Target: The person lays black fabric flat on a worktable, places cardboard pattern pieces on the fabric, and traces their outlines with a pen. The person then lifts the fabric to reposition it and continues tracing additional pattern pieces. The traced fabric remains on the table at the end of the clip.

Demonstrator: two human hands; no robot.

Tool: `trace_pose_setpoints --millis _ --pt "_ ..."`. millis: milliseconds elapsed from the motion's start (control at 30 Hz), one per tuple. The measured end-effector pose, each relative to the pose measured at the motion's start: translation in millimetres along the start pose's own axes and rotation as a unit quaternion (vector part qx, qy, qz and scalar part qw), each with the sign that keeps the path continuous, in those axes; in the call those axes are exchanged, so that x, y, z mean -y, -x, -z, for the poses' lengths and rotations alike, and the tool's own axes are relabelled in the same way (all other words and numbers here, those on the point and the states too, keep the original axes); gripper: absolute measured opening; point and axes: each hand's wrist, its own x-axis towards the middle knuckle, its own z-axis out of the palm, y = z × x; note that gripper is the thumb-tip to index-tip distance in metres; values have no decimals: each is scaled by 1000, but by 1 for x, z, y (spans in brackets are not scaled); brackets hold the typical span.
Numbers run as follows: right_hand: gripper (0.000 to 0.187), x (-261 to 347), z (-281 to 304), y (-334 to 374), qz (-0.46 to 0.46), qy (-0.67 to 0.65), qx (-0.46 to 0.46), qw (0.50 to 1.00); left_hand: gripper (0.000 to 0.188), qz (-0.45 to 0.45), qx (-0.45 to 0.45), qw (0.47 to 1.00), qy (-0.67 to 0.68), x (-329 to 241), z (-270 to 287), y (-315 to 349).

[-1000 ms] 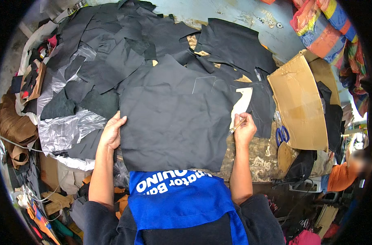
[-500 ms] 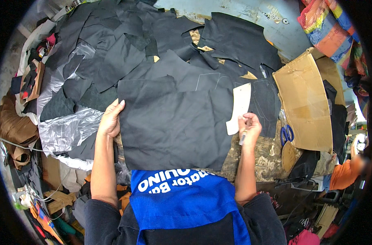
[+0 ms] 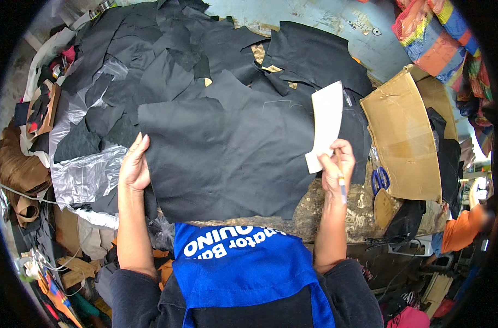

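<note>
A large black sheet that looks like leather (image 3: 232, 158) lies over other black pieces in front of me. My left hand (image 3: 135, 164) is closed at its left edge, some fingers hidden. At its right side my right hand (image 3: 338, 167) pinches the lower end of a white paper pattern piece (image 3: 327, 117). That piece stands tilted, partly over the sheet's right edge. A slim clear pen (image 3: 342, 188) pokes down from the same hand. Faint pale outlines show on a black piece (image 3: 281, 103) behind the sheet.
Many black scraps (image 3: 145, 76) are heaped at the far left, beside clear plastic (image 3: 87, 177). An open cardboard box (image 3: 402, 142) stands at the right, with blue-handled scissors (image 3: 380, 179) near it. A worn wooden surface (image 3: 336, 216) shows in front. Another person's orange sleeve (image 3: 463, 234) is far right.
My left hand and the sheet's left edge have shifted left, and the sheet lies spread wider. My right hand has moved slightly right and up, raising and turning the pattern piece.
</note>
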Motion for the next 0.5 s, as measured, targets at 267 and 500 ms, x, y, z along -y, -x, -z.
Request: trace_pose_setpoints --millis 267,500 --pt "42 65 -11 1 100 -16 -17 995 37 27 10 996 79 -43 -26 16" --pt "37 108 -18 4 57 -40 6 998 37 49 5 995 88 -66 -47 26"
